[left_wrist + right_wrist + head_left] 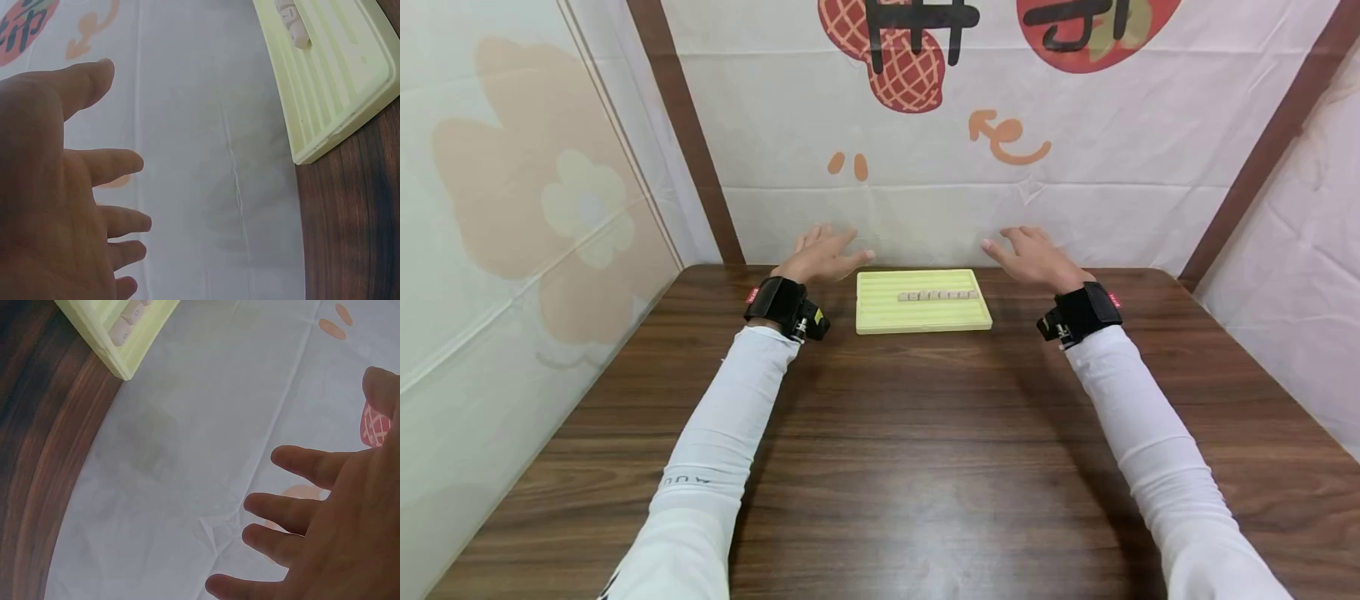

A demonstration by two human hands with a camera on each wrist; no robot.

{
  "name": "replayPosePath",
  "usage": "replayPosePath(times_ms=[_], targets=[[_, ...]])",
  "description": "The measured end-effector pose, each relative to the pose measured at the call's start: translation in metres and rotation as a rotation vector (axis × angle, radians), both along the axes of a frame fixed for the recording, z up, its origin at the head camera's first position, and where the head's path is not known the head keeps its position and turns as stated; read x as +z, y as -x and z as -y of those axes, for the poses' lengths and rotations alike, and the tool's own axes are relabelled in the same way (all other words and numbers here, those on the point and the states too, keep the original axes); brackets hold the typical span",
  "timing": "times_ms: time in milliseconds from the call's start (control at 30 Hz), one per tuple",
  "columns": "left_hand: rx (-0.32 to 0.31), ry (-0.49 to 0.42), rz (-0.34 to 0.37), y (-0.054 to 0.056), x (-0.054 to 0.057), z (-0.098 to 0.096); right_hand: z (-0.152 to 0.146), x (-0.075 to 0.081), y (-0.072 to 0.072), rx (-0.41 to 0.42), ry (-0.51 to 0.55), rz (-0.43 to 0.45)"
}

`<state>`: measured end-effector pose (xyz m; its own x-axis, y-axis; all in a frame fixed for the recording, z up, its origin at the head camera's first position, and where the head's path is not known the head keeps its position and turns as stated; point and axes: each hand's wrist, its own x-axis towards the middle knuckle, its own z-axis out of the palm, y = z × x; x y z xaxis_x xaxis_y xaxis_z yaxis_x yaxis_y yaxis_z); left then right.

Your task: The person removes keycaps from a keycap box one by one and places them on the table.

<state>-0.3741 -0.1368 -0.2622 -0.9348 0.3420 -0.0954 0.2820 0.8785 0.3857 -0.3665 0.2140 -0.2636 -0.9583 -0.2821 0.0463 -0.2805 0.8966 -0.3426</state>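
A pale yellow ridged tray (880, 315) lies near the far edge of the table. Along one of its grooves stands a row of several small beige cubes (934, 295) with marks on their faces, toward the tray's right side. To the left of the tray my left hand (822, 254) is held with fingers spread and holds nothing. My right hand (1033, 257) is likewise spread and bare to the right of the tray. In the left wrist view the left hand (56, 181) appears apart from the tray (350, 81); the right wrist view shows the right hand (337, 512) apart too.
A dark wood-grain table (895, 433) stretches toward me. White printed cloth (925, 221) hangs right behind its far edge, with more cloth at the left (512, 250) and right (1292, 275). Black straps with small cameras sit on both wrists.
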Motion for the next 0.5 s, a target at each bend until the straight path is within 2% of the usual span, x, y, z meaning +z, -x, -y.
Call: replayPosePath(times_ms=[233, 500], targets=[[-0.012, 0.003, -0.023, -0.004, 0.001, -0.004, -0.007, -0.006, -0.003, -0.013, 0.032, -0.014], [-0.023, 0.002, -0.059, -0.008, 0.000, -0.010, -0.013, -0.008, -0.007, -0.013, -0.002, -0.028]])
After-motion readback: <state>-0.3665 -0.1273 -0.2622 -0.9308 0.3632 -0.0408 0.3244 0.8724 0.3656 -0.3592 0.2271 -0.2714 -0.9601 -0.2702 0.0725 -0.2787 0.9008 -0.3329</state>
